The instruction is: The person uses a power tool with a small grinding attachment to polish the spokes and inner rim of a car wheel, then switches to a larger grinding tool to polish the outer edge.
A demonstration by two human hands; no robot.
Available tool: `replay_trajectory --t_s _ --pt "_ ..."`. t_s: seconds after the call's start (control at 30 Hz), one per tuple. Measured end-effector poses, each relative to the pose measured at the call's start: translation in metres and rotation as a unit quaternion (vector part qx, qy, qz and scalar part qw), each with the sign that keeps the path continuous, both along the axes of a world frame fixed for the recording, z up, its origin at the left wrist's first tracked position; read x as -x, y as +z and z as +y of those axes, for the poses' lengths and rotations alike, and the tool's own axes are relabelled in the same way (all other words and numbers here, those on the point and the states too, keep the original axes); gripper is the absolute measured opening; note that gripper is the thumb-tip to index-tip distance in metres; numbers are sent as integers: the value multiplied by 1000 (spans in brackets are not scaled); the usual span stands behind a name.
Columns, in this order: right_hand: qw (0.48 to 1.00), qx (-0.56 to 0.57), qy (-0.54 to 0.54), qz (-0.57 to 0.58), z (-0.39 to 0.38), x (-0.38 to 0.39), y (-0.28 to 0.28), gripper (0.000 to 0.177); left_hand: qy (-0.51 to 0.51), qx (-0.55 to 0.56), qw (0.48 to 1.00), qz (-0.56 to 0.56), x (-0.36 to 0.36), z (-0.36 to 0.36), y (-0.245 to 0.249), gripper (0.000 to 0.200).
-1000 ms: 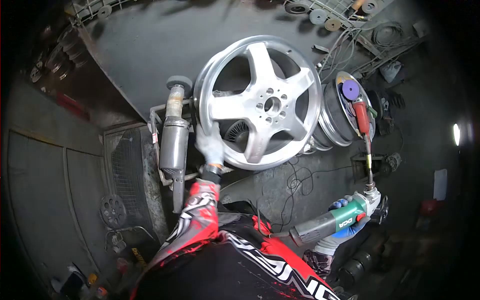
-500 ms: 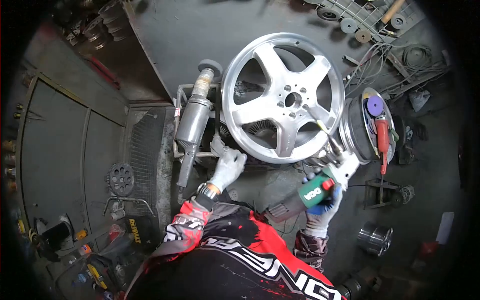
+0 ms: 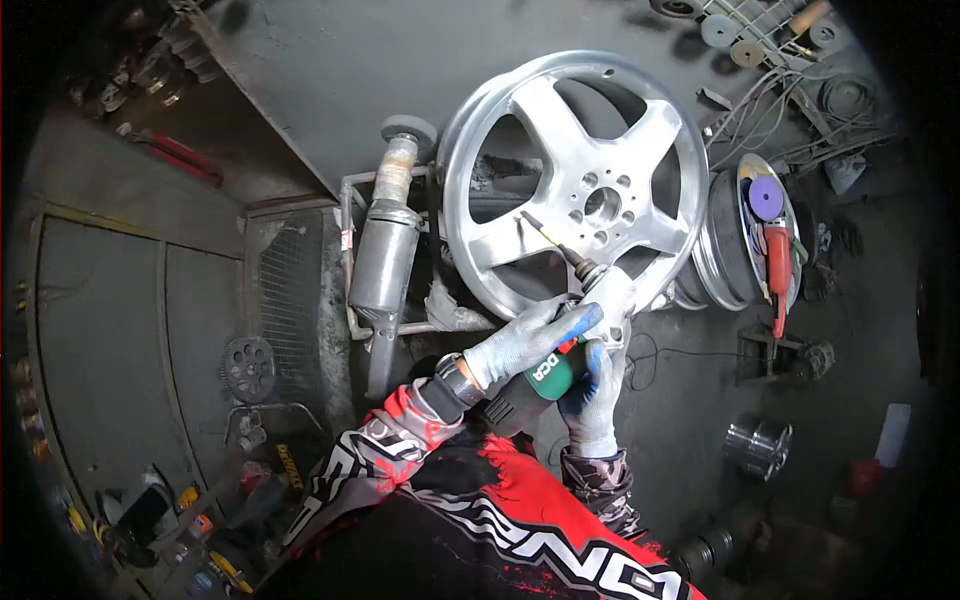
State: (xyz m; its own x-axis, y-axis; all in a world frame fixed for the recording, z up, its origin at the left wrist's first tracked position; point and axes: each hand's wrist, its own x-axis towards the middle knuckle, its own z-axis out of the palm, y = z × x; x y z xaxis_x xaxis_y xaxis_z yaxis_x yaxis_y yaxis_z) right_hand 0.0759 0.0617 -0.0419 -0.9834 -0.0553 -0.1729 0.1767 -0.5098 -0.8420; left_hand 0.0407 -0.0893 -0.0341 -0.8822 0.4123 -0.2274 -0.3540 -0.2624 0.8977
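Note:
A green and silver power tool [image 3: 552, 374] is held in both gloved hands below a silver five-spoke wheel [image 3: 590, 150]. My left hand [image 3: 525, 342] wraps over the tool from the left, near its front housing. From the right, my right hand [image 3: 592, 395] grips the tool's body, partly hidden behind it. The tool's thin pointed bit [image 3: 545, 234] reaches up and left over the wheel's lower-left spoke; whether it touches the metal I cannot tell.
Left of the wheel, a large grey grinder [image 3: 385, 260] lies on a metal frame [image 3: 347, 215]. At the right, a red angle grinder [image 3: 778, 265] rests on another rim [image 3: 715, 240]. A metal cylinder [image 3: 757, 448] stands lower right.
My left hand has left the frame's corner and taken hold of the tool. My right hand has moved left with the tool, and its bit now points up-left over another spoke.

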Motion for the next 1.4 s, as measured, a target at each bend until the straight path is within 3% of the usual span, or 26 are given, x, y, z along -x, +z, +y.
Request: replay_trajectory --t_s 0.07,0.17,0.23,0.27,0.33,0.37,0.43,0.57,0.63,0.67,0.77,0.8,0.9,0.97,1.0,1.03,1.07,1.17,1.2,1.3,1.33,1.37,1.4 --pt "1000 -23 0 4 -11 8 -3 81 -5 20 999 39 6 -10 -6 45" --pt "991 -131 -5 38 -22 14 -6 69 -13 69 990 121 13 -18 -29 39" --pt "987 -152 -39 27 -31 18 0 69 56 92 962 249 17 -19 -39 42" --pt "986 -161 -40 25 -34 22 1 69 56 83 964 247 22 -17 -52 42" --pt "984 -172 -36 15 -37 25 3 67 126 184 890 398 28 -11 -69 42" --pt "983 -180 -37 11 -41 27 5 67 127 177 893 394 29 -9 -77 42" --pt "985 -156 -57 -34 -46 30 11 86 89 81 940 319 35 -12 -73 40" --pt "982 -174 -63 -23 -48 34 14 86 118 -36 969 212 42 -15 -47 34" --pt "975 -207 -72 -44 -45 40 20 86 72 -84 987 115 55 -18 -39 35" --pt "974 -220 -55 -24 -45 47 21 85 138 -40 967 210 55 -8 -45 39" --pt "967 -248 -40 37 -50 63 28 73 146 -4 956 256 70 -11 -38 34" --pt "967 -251 -40 35 -48 65 28 73 193 98 884 414 77 -9 -44 34" --pt "959 -279 -53 14 -42 67 30 77 227 102 865 435 81 -4 -47 39" --pt "950 -307 -52 23 -44 68 30 79 208 88 879 420 80 -2 -48 34" --pt "950 -308 -52 23 -45 66 29 79 135 -5 957 257 79 -9 -39 34" --pt "962 -266 -63 19 -47 62 28 84 56 -97 990 82 76 -13 -35 36" --pt "972 -224 -74 15 -49 58 26 90 109 -74 971 197 68 -8 -44 43" --pt "967 -248 -64 -19 -55 46 30 91 103 -120 982 105 55 -15 -44 32" --pt "967 -246 -63 -23 -54 41 27 91 139 -45 961 235 49 -16 -47 36" --pt "967 -243 -71 -31 -59 37 30 90 117 -77 971 192 45 -16 -48 50" --pt "969 -236 -60 -32 -55 39 30 90 225 105 885 393 45 -9 -54 49" --pt "969 -236 -61 -32 -55 44 32 90 224 104 886 393 47 -4 -56 49" --pt "968 -239 -67 -25 -57 49 34 89 177 37 922 341 52 -4 -54 50"
